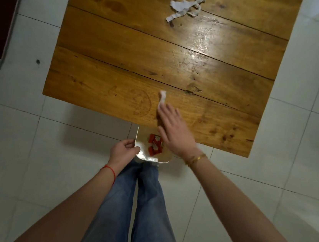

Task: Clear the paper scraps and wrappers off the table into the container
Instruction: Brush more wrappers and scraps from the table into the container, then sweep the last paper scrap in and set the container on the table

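r hand flat on scrap, l hand w/ container

Left hand curled, fingers closed in a grip, arm bent inward; right hand flat, fingers spread, arm stretched forward

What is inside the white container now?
The white container holds red wrappers with some white on them. The right hand covers its far right part, so anything there is hidden.
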